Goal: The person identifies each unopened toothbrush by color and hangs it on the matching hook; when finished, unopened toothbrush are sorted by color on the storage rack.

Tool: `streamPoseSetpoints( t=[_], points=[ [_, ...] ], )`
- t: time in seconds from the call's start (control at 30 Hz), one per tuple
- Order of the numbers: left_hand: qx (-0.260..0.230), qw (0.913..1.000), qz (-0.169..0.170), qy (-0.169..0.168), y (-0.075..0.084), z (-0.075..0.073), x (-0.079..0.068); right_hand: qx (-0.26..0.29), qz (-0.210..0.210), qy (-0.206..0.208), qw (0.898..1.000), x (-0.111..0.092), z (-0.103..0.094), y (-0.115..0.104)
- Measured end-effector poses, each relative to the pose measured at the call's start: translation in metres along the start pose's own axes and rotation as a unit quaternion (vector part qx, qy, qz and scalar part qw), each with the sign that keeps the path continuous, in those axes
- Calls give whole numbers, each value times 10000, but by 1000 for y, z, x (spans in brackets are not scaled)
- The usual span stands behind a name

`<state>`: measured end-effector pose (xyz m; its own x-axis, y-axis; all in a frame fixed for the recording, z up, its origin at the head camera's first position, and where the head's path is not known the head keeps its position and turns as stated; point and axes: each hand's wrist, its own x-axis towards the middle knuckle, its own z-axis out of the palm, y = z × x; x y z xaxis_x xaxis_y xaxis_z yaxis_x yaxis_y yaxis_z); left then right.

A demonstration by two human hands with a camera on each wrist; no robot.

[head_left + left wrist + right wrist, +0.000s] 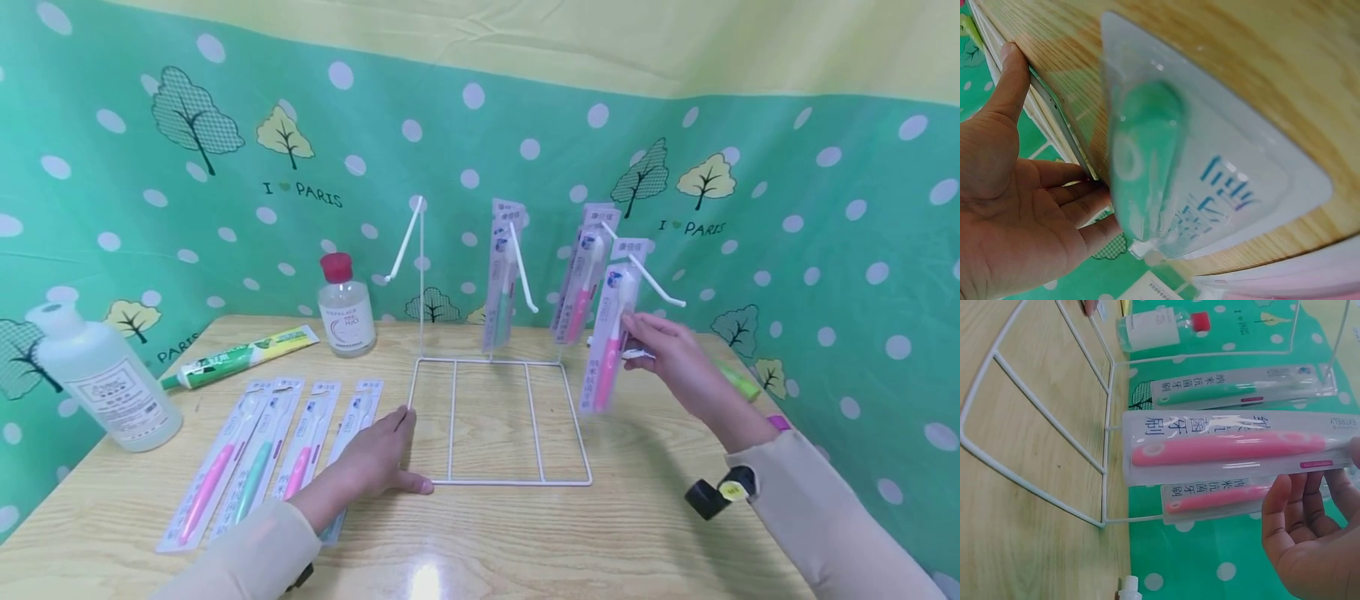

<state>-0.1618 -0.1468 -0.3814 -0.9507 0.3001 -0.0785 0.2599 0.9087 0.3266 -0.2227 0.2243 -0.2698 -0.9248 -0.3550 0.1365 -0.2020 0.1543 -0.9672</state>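
Note:
My right hand (pixel 678 362) pinches the edge of a pink toothbrush in a clear blister pack (pixel 611 350). The pack hangs upright, its top at the rack's right-hand hook (pixel 660 283). In the right wrist view, the pink toothbrush pack (pixel 1229 449) is in front of another pink pack (pixel 1210 499) and a green one (pixel 1210 392). My left hand (pixel 375 458) touches the left side of the white wire rack's base (pixel 517 482), fingers and thumb spread. Beside it, packaged toothbrushes (pixel 210 479) lie in a row; a green-handled pack (pixel 1154 156) is close by in the left wrist view.
The rack's left hook (pixel 405 242) carries no pack; its middle hook (pixel 522 271) carries green packs (pixel 501 279). At the left are a pump-type bottle (pixel 112 379), a toothpaste tube (pixel 251 357) and a red-capped bottle (pixel 347 312). Another green tube (pixel 738 381) lies behind my right wrist.

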Motion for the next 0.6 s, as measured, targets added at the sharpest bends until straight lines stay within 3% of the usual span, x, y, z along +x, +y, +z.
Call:
streamPoseSetpoints(
  t=[0.6],
  points=[
    [-61, 10000, 6, 12, -2, 2, 1, 77, 361, 571, 9977, 51, 5, 6]
  ],
)
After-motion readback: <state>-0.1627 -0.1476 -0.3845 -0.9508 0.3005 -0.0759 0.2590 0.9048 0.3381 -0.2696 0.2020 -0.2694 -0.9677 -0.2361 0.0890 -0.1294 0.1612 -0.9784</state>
